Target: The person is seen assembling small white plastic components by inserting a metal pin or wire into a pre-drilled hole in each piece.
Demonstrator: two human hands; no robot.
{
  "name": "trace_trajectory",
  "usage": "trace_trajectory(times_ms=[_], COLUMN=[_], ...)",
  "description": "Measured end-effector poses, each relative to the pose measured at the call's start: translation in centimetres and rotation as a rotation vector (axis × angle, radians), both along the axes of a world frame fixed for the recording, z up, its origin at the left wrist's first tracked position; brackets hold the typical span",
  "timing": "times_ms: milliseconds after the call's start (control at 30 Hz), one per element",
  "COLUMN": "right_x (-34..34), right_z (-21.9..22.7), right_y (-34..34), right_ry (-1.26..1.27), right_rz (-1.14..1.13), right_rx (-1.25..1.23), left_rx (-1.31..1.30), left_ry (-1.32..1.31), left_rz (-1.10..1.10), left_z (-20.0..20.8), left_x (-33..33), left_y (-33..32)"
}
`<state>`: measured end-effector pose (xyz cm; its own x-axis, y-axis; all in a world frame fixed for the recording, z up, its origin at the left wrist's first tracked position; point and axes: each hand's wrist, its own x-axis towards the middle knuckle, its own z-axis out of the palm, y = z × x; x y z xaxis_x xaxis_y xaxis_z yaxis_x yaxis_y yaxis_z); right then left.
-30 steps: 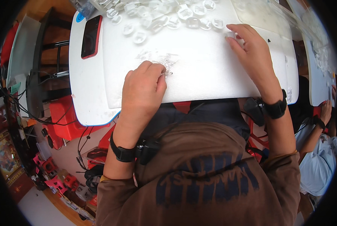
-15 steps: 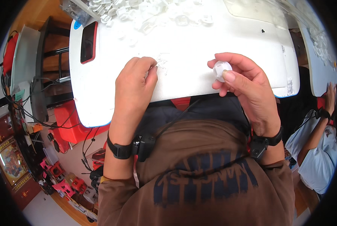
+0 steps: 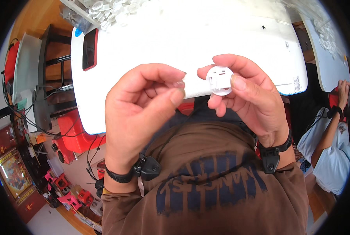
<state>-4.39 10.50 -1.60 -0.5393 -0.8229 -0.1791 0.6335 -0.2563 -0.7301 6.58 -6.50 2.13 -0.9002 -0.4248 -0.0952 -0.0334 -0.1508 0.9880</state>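
Note:
My right hand (image 3: 257, 98) holds a round white plastic part (image 3: 222, 81) between thumb and fingers, its slotted face with a raised square block turned up toward me. To its left, my left hand (image 3: 137, 100) pinches a tiny clear piece (image 3: 179, 84) between thumb and forefinger. Most of that piece is hidden by the fingertips, so its exact kind cannot be made out. A short gap separates the two hands, which are raised over the near edge of the white table (image 3: 175, 47).
A heap of white plastic parts (image 3: 116, 11) lies at the table's far left. A red-edged phone (image 3: 90, 49) rests near the left edge. A small black bit (image 3: 264, 27) is at the far right. Another person's arm (image 3: 328, 135) shows at a neighbouring table on the right.
My left hand has come up off the table and toward the right hand, with a tiny clear piece in its pinch. My right hand has shifted slightly left, turning the white part's slotted face up.

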Motion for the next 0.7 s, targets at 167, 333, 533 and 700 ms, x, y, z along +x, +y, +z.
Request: trace_trajectory(times_ms=[167, 333, 533, 700], right_x=[0.7, 1.2, 1.5, 1.8], right_z=[0.6, 0.4, 0.9, 0.8], right_y=[0.7, 1.0, 1.5, 1.5], right_ry=[-0.034, -0.015, -0.022, -0.022], right_rz=[0.002, -0.002, -0.013, -0.014], right_rx=[-0.074, -0.142, -0.074, -0.061], left_rx=[-0.238, -0.542, -0.608, -0.592], left_ry=[0.125, 0.244, 0.242, 0.192], left_rz=[-0.106, -0.123, -0.13, -0.11], left_z=[0.8, 0.2, 0.5, 1.0], left_x=[0.3, 0.7, 1.0, 1.0], left_y=[1.4, 1.9, 2.3, 2.9])
